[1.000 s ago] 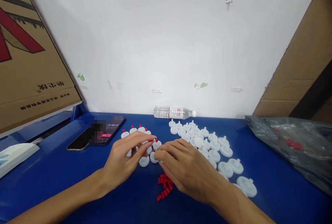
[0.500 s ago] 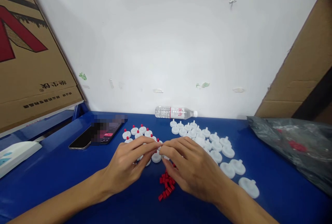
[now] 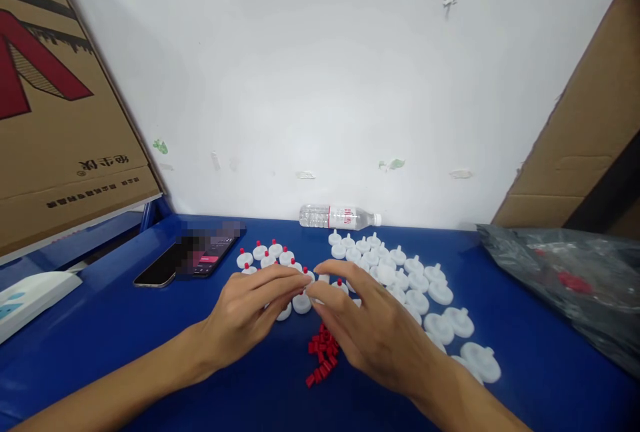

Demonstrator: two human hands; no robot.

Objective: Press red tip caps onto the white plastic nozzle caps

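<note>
My left hand (image 3: 250, 312) and my right hand (image 3: 365, 325) meet at their fingertips over a blue table (image 3: 100, 339), both pinched on a small white disc (image 3: 316, 292). White discs topped with red caps (image 3: 270, 255) lie in a group just beyond my left hand. A larger spread of plain white discs (image 3: 415, 282) lies to the right of my right hand. A small heap of loose red caps (image 3: 323, 355) sits on the table under my right hand's fingers.
A dark phone (image 3: 193, 260) lies at the left, and a clear water bottle (image 3: 340, 217) lies on its side against the white wall. A grey plastic bag (image 3: 565, 279) fills the right side. Cardboard boxes (image 3: 60, 105) stand at left and right.
My hands drew together from separate spots among the discs until their fingertips met. The right hand's fingers rose slightly and a red-capped disc now shows beside them.
</note>
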